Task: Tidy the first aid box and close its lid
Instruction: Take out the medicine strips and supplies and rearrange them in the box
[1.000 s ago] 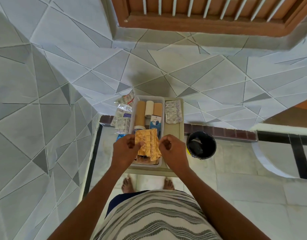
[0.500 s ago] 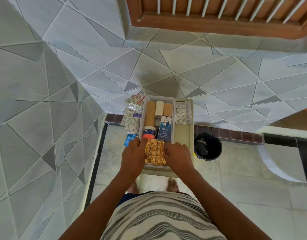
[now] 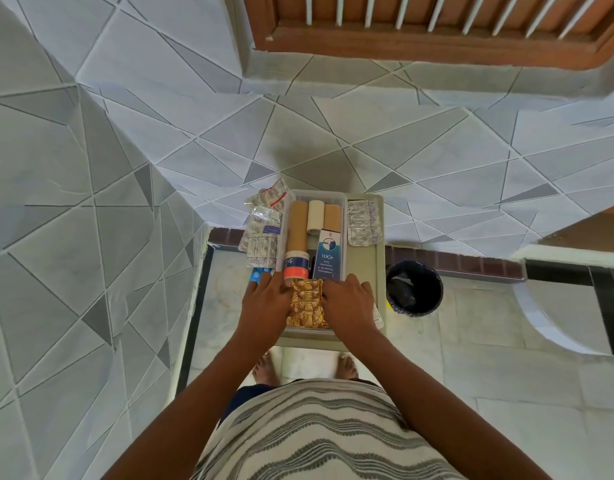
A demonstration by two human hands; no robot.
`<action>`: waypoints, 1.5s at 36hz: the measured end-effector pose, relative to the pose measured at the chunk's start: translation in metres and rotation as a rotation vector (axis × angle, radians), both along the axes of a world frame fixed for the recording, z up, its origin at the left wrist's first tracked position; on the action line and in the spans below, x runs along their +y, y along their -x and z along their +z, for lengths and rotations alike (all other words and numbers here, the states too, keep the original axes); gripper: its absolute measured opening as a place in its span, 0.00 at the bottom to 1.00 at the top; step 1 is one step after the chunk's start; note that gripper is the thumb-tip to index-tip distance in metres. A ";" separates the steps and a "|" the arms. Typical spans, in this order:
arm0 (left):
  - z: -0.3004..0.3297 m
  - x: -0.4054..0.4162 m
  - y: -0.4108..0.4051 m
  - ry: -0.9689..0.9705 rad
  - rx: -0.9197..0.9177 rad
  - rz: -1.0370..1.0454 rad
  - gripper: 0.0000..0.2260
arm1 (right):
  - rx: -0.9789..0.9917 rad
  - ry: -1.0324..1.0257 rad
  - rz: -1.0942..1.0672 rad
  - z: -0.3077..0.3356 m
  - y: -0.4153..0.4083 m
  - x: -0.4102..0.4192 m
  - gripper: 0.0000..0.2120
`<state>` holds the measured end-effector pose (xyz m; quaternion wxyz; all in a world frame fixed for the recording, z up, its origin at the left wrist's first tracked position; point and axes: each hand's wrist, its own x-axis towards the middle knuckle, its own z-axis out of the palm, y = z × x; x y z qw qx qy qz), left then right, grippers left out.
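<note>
While both hands lie at the near end of the box (image 3: 315, 195), the gold strips (image 3: 306, 302) sit between them inside it. The left hand (image 3: 267, 301) presses the strips' left edge and the right hand (image 3: 348, 301) their right edge, fingers laid fairly flat. The box stands open on a tray (image 3: 366, 268). Farther in lie three rolls (image 3: 314, 216), a blue carton (image 3: 327, 255) and a tube (image 3: 296, 268). Silver packs (image 3: 363, 221) rest on the tray to the right, and loose packets (image 3: 264, 226) lie left of the box. A black bin (image 3: 414, 289) stands on the floor to the right.
</note>
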<state>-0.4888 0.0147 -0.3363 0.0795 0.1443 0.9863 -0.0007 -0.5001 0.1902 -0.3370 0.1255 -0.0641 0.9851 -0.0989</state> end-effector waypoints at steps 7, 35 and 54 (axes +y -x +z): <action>-0.004 -0.001 -0.002 -0.009 0.007 -0.003 0.23 | 0.120 -0.070 0.060 -0.002 -0.006 -0.001 0.22; -0.010 -0.050 -0.004 -0.729 0.121 0.713 0.07 | 0.125 0.209 -0.474 -0.042 -0.044 0.064 0.22; -0.052 -0.057 0.031 -0.500 -0.061 0.740 0.18 | -0.064 0.229 -0.701 -0.062 -0.034 0.063 0.29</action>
